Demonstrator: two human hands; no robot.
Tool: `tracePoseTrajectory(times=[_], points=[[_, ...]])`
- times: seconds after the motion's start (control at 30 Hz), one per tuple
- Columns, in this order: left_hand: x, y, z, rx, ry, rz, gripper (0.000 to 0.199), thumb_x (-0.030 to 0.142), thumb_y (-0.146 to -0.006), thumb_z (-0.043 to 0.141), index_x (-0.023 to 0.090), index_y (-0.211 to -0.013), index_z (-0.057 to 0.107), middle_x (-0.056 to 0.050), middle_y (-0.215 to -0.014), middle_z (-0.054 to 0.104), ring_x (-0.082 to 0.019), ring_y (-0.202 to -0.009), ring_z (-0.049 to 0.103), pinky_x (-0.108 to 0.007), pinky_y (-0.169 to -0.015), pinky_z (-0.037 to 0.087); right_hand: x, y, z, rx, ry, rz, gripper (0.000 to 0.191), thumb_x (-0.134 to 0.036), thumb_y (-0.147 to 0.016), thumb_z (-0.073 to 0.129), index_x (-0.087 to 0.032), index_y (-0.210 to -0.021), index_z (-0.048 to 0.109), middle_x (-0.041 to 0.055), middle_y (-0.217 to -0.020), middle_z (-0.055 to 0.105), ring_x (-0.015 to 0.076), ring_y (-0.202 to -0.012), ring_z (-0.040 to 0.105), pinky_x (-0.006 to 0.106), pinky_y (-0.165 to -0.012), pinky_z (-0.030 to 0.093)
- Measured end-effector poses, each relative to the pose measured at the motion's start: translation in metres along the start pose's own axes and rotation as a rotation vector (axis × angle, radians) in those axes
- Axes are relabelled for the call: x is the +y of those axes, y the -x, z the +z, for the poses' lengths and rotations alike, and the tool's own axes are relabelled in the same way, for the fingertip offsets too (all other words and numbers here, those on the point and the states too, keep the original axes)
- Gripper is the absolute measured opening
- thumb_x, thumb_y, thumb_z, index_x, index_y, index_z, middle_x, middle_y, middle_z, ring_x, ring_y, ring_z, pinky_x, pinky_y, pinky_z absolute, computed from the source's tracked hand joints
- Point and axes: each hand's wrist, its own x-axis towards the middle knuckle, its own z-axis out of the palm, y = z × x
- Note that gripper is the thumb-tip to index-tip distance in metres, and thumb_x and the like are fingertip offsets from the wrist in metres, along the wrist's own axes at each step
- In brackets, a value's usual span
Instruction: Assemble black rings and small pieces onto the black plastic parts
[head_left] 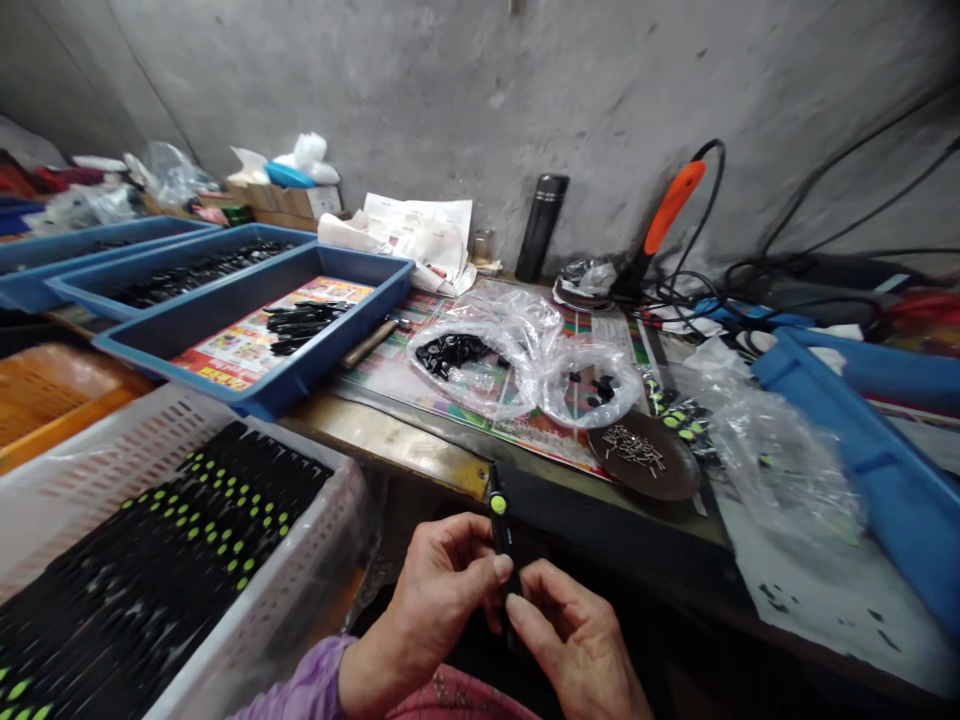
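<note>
Just below the bench edge, both hands hold a slim black plastic piece with a round lime-green button [499,504], upright at its top end. My left hand [450,580] is closed on its middle, thumb across the front. Lower down, my right hand [566,630] pinches it between thumb and fingers. The piece's lower end is partly hidden by the fingers. To the left, a white basket [161,425] holds rows of similar black pieces with green buttons. Beyond the hands, a brown dish [675,480] holds small metal pins, beside a plastic bag [630,400] with small black parts.
Blue trays [289,392] with black parts line the left. A hammer [367,345], another bag of black parts [450,355], a dark flask [541,228] and an orange-handled tool [675,207] are on the bench. A blue bin [870,440] stands right; an orange crate [60,390] is left.
</note>
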Motion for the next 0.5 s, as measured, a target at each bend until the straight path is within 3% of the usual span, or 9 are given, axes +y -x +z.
tracePoseTrajectory(times=[0.23, 0.5], points=[[0.002, 0.0, 0.001, -0.016, 0.008, 0.006, 0.036, 0.041, -0.065, 0.083, 0.011, -0.077, 0.069, 0.0, -0.053, 0.06, -0.009, -0.038, 0.052, -0.02, -0.04, 0.046, 0.013, -0.002, -0.007, -0.059, 0.051, -0.018, 0.034, -0.044, -0.091, 0.052, -0.016, -0.075, 0.06, -0.0021, -0.068, 0.047, 0.0134, -0.063, 0.041, 0.022, -0.058, 0.034], [0.001, -0.002, -0.005, -0.056, 0.034, -0.019, 0.032, 0.037, -0.068, 0.083, 0.011, -0.079, 0.068, 0.0, -0.053, 0.06, -0.009, -0.04, 0.052, -0.021, -0.042, 0.048, 0.009, -0.004, -0.013, -0.075, 0.032, -0.022, 0.037, -0.048, -0.089, 0.056, -0.015, -0.072, 0.059, -0.0031, -0.066, 0.042, 0.0116, -0.06, 0.035, 0.021, -0.053, 0.031]])
